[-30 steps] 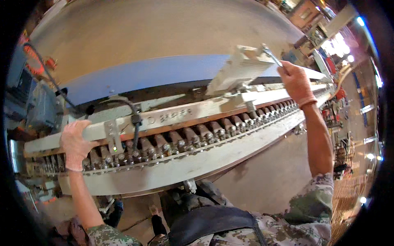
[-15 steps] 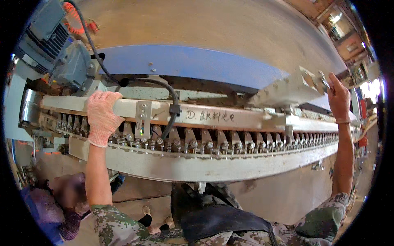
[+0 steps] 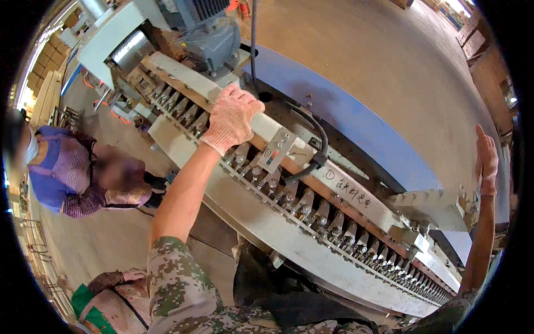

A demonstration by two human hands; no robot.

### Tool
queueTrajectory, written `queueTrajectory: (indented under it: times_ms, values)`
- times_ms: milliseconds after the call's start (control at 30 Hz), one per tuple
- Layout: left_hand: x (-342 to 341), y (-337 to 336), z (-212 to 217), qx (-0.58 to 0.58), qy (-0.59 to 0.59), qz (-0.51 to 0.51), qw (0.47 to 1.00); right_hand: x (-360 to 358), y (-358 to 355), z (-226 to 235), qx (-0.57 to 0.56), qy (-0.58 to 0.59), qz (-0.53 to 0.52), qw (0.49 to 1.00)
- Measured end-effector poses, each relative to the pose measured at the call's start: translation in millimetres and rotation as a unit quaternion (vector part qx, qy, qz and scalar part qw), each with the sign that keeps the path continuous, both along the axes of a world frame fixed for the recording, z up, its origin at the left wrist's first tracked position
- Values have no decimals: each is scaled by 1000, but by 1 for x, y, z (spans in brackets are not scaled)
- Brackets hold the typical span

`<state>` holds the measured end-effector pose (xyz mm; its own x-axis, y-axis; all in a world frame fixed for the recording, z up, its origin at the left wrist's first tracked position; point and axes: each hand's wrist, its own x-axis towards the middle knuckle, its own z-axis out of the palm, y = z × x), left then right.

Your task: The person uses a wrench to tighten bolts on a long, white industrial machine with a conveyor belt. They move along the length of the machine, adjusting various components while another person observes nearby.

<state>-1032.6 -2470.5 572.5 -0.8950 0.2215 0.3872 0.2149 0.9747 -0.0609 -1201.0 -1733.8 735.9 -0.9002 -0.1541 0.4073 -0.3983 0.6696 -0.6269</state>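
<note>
My left hand (image 3: 233,117), in a pinkish knitted glove, rests over a long pale metal beam (image 3: 347,186), its fingers curled across the far edge. Under the beam runs a row of metal arms with springs and bolts (image 3: 289,197). A slotted metal bracket (image 3: 276,149) and a black cable (image 3: 322,136) are fixed to the beam, right of that hand. At the far right, my right hand (image 3: 487,158) is raised with its fingers stretched out. It appears to hold nothing, beside a pale box-shaped metal arm (image 3: 434,206) of the machine.
A grey motor (image 3: 208,47) and a shiny roller (image 3: 132,47) stand at the beam's far left end. Behind the beam lies a blue panel (image 3: 345,100). One person (image 3: 64,161) is at the left, and another (image 3: 114,303) at the lower left.
My view has turned left, so the machine now slants down to the right and more of the people shows. My right hand has come away from the metal fitting; my left stays on the beam.
</note>
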Motion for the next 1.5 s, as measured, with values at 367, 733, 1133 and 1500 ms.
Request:
queueTrajectory:
  times_ms: [367, 733, 1133, 1500]
  values:
    - [74, 32, -88, 381, 64, 266, 883, 217, 70, -25, 87, -132, -309, 938]
    - [73, 13, -134, 203, -1, 182, 962, 317, -64, -7, 164, -122, -283, 937]
    - [77, 0, -118, 224, 70, 130, 963, 324, -152, 12, 232, -103, -308, 917]
    - [14, -79, -219, 452, 75, 30, 888, 319, -190, 9, 256, -91, -297, 915]
